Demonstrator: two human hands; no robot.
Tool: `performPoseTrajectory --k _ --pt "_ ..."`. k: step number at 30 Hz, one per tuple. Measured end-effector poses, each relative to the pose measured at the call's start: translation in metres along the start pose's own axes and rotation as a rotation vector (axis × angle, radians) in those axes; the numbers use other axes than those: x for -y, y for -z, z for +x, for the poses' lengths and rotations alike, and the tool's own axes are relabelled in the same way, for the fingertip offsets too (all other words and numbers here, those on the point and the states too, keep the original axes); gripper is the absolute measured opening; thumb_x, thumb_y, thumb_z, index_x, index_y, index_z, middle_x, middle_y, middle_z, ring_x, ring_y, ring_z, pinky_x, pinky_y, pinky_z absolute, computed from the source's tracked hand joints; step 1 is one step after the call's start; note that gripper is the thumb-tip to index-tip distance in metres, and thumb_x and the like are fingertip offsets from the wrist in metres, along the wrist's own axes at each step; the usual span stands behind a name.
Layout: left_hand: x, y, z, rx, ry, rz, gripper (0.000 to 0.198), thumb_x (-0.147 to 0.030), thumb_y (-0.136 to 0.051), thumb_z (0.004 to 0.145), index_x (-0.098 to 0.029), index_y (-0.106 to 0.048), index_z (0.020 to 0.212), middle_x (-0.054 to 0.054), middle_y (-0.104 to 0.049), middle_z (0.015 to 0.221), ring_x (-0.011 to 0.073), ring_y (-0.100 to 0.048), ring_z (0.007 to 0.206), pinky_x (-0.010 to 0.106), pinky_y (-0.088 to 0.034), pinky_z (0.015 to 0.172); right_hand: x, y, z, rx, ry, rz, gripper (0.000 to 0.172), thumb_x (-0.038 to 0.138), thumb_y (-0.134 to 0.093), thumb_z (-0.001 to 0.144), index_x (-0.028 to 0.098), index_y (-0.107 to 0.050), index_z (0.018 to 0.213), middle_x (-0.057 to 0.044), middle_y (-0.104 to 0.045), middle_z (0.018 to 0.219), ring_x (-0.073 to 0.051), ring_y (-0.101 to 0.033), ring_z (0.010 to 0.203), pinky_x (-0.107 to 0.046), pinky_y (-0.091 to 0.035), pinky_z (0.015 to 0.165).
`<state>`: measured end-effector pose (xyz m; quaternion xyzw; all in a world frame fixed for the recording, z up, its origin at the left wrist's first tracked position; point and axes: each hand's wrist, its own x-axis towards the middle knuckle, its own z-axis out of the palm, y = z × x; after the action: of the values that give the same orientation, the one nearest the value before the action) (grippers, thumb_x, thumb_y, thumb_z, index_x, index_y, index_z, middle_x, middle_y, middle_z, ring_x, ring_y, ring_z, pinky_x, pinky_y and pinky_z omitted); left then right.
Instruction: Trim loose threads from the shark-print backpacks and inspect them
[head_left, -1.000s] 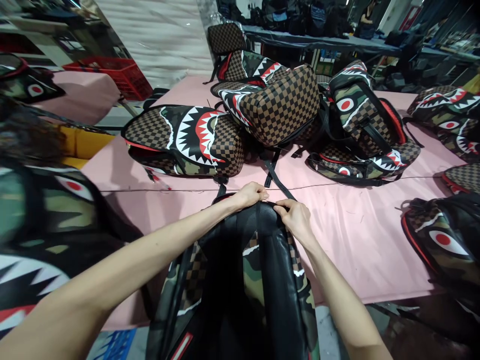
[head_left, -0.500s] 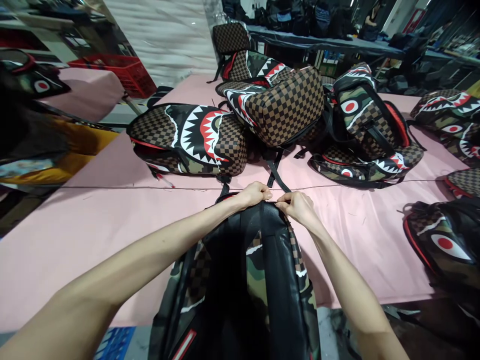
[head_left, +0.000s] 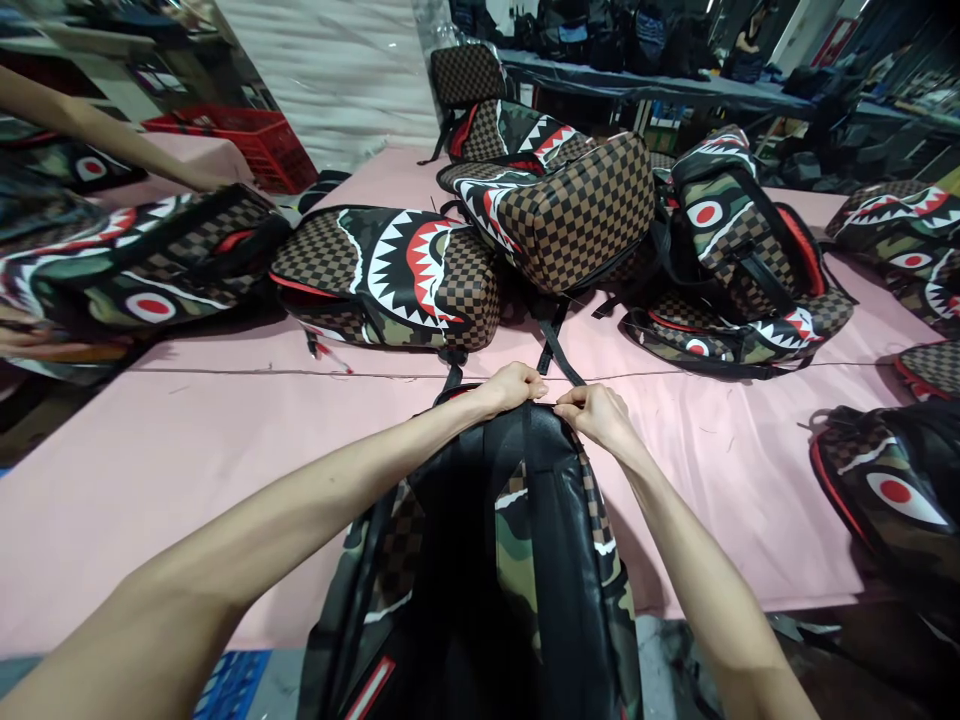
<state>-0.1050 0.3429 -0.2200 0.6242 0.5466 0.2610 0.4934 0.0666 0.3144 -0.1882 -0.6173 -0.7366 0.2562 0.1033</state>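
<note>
A black backpack (head_left: 559, 520) with checkered and camouflage panels stands upright against the near edge of the pink table, its shoulder straps facing me. At its top edge, my left hand (head_left: 512, 390) is closed, fingers pinching the rim near the middle. Just beside it, my right hand (head_left: 598, 412) pinches the same top edge with thumb and forefinger. A narrow gap separates the two hands. The exact piece of edge or zipper between the fingertips is too small to make out. Black straps (head_left: 559, 355) from the bags behind lie just beyond the hands.
Several shark-print backpacks (head_left: 405, 275) lie across the pink table (head_left: 247, 470), with more at the right (head_left: 892, 490). At the left, a co-worker's arm (head_left: 112, 140) reaches over another backpack (head_left: 165, 270). A red crate (head_left: 262, 140) stands behind.
At the left, a co-worker's arms and a shark-print backpack have come into view over the table's edge. My hands stay at the same place on the backpack; the view has shifted slightly.
</note>
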Motion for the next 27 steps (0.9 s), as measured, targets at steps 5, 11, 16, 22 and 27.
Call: performPoseTrajectory --k 5,11,16,22,27 --pt "0.002 0.0 0.0016 -0.007 0.004 0.001 0.023 -0.031 -0.06 0.061 -0.015 -0.049 0.05 -0.004 -0.041 0.048 0.0083 -0.034 0.047 0.023 -0.027 0.048 -0.0022 0.0018 -0.0004 0.013 -0.006 0.031 0.016 0.038 -0.059 0.073 0.029 -0.071 0.079 0.003 -0.07 0.074 -0.018 -0.064 0.078 -0.025 -0.041 0.066" --pt "0.0016 -0.0004 0.0013 -0.014 0.011 0.001 0.023 -0.033 -0.06 0.063 -0.015 -0.052 0.053 -0.003 -0.043 0.049 0.0088 -0.036 0.048 0.023 -0.029 0.05 -0.0015 0.0008 -0.0003 0.012 0.006 0.031 0.016 0.037 -0.059 0.073 0.03 -0.071 0.081 0.003 -0.07 0.075 -0.018 -0.064 0.079 -0.025 -0.041 0.066" --pt "0.0029 -0.0004 0.0019 -0.015 0.018 0.009 0.022 -0.032 -0.058 0.064 -0.014 -0.053 0.054 -0.003 -0.044 0.049 0.0093 -0.037 0.049 0.023 -0.03 0.051 0.0002 -0.0002 -0.0007 -0.005 0.009 0.009 0.016 0.038 -0.059 0.074 0.029 -0.071 0.08 0.002 -0.07 0.076 -0.019 -0.064 0.079 -0.026 -0.041 0.066" --pt "0.0029 -0.0004 0.002 -0.017 0.014 -0.003 0.021 -0.031 -0.058 0.064 -0.015 -0.052 0.054 -0.003 -0.044 0.049 0.0092 -0.037 0.048 0.023 -0.029 0.05 -0.0032 -0.0025 0.0016 0.012 0.006 0.043 0.016 0.038 -0.059 0.074 0.029 -0.071 0.08 0.003 -0.07 0.074 -0.018 -0.064 0.078 -0.025 -0.041 0.065" --pt "0.001 -0.0005 0.0012 -0.009 0.015 -0.02 0.022 -0.031 -0.059 0.064 -0.015 -0.051 0.052 -0.003 -0.044 0.049 0.009 -0.036 0.048 0.023 -0.029 0.05 -0.0039 -0.0046 0.0035 0.017 0.011 0.06 0.016 0.037 -0.06 0.073 0.028 -0.071 0.08 0.003 -0.07 0.076 -0.018 -0.064 0.078 -0.025 -0.042 0.066"
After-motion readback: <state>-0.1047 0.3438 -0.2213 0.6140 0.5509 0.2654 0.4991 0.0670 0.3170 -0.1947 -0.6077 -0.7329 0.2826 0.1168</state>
